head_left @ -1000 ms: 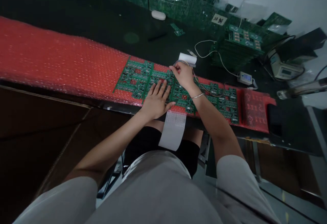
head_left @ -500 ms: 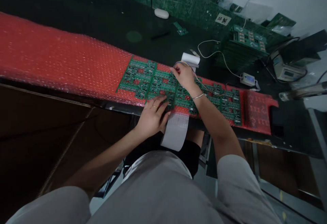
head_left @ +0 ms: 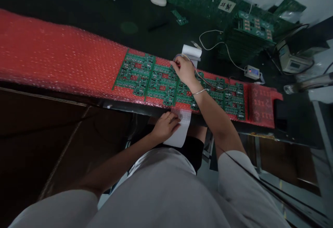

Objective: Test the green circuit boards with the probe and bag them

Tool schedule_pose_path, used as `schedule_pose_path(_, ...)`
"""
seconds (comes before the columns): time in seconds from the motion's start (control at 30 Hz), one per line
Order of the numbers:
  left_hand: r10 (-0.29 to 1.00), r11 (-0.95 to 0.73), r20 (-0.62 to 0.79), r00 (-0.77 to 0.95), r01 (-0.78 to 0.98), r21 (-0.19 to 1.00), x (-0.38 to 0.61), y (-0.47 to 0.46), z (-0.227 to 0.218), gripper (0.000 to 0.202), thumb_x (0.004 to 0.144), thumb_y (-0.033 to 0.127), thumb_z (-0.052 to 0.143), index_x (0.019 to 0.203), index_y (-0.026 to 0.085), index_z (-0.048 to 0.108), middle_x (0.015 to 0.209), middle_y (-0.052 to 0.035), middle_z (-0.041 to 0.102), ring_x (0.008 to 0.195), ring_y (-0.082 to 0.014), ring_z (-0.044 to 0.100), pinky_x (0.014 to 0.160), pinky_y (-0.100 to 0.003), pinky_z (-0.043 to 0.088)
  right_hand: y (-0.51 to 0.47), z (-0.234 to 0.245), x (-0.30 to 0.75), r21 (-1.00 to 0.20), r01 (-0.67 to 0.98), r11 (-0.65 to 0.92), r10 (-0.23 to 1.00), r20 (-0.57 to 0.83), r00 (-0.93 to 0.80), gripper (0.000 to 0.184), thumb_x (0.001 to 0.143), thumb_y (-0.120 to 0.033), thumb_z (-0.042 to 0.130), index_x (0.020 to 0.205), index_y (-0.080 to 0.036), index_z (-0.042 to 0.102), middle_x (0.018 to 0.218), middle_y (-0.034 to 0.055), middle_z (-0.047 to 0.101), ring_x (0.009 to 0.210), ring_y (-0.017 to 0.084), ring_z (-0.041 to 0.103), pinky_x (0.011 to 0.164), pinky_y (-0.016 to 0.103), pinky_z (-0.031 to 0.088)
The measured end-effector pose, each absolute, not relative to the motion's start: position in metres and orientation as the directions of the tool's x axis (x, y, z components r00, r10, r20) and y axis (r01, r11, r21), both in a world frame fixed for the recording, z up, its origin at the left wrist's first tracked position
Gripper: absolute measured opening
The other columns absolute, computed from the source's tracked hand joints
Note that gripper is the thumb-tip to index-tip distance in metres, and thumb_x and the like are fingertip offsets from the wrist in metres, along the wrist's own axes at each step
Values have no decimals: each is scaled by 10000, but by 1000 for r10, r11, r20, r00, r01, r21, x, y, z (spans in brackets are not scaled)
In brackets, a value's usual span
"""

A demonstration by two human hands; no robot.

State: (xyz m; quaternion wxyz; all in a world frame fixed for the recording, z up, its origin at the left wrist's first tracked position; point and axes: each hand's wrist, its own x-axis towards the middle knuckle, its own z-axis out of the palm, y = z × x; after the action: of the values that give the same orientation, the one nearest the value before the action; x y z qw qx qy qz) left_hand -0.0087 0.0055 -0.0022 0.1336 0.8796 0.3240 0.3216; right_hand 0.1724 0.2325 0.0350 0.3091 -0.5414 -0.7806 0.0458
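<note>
Green circuit boards (head_left: pixel 137 72) lie in a row on red bubble wrap (head_left: pixel 70 51) along the table. My right hand (head_left: pixel 184 69) is over the far edge of the boards, its fingers pinched on the end of some thin wires (head_left: pixel 208 82) that trail off to the right; the tip is hidden by the fingers. At the near table edge, a strip of white label paper (head_left: pixel 179 136) hangs down toward my lap. My left hand (head_left: pixel 166 126) has its fingers closed on the left side of this strip, just below the boards.
Beyond my right hand lies a paper roll (head_left: pixel 191 51). A small meter with a lit screen (head_left: pixel 252 72) sits at the right, cabled in white. Stacked boards (head_left: pixel 253 30) stand behind it. A white oval object (head_left: pixel 158 0) and a small board (head_left: pixel 179 17) lie farther back.
My left hand has left the near edge of the boards and come down and right onto the paper strip. My right hand stays at the boards' far edge, with the view slightly shifted.
</note>
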Motion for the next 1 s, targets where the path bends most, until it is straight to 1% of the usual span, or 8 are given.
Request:
schedule_pose_path(0.2,622,-776,578,528,514,366,2,4,-8,112,996,224,616,1021,199,722,971,-82,690,912,-220,578,760,-361,425,234,33,173,-402,821,405,878,423,-226,423,1062,-574,423,983,-214,631,922,71,675,977,242,652,926,422,533)
schedule_pose_path(0.43,612,-783,629,480,482,393,4,-3,-10,70,960,184,653,970,220,712,960,-55,713,907,-205,574,760,-360,405,233,35,173,-409,823,393,890,396,-228,435,1056,-590,418,1005,-211,625,939,70,676,1016,244,655,965,428,528)
schedule_pose_path(0.6,683,-731,552,479,457,507,-7,8,34,106,981,195,620,950,237,713,1023,-51,721,979,-211,615,853,-401,461,231,39,171,-429,812,396,891,394,-226,452,1052,-606,407,990,-220,633,923,76,675,996,251,654,943,429,528)
schedule_pose_path(0.67,741,-671,517,428,486,560,-14,39,57,125,984,214,599,941,231,715,1096,-68,710,1054,-233,617,906,-428,479,229,41,170,-442,810,385,899,380,-220,459,1050,-610,407,979,-219,637,924,85,676,988,259,654,933,434,527)
schedule_pose_path(0.73,819,-573,432,377,538,618,-21,86,75,148,964,225,581,911,225,720,1145,-77,695,1131,-257,607,1002,-468,480,226,44,168,-448,810,378,901,378,-211,457,1052,-603,407,975,-218,639,918,85,675,982,262,652,936,443,523)
schedule_pose_path(0.83,867,-492,303,396,584,646,-25,159,82,130,880,225,604,867,190,729,1057,-93,724,1093,-277,627,1045,-482,482,222,46,167,-432,809,398,879,432,-202,465,1060,-599,381,986,-220,641,896,75,666,996,260,644,965,454,517)
schedule_pose_path(0.93,831,-536,251,497,590,604,-20,209,75,150,824,229,594,786,184,732,902,-90,743,987,-276,653,1052,-481,482,220,47,167,-406,817,410,852,489,-185,491,1066,-603,334,1011,-225,641,910,76,660,1039,259,637,992,460,513)
schedule_pose_path(1.0,804,-569,242,543,584,579,-16,224,69,161,792,226,581,737,194,728,874,-83,747,966,-275,660,1043,-477,486,220,47,167,-411,818,402,852,496,-170,494,1068,-602,328,1021,-224,643,931,82,661,1055,261,633,1006,469,507)
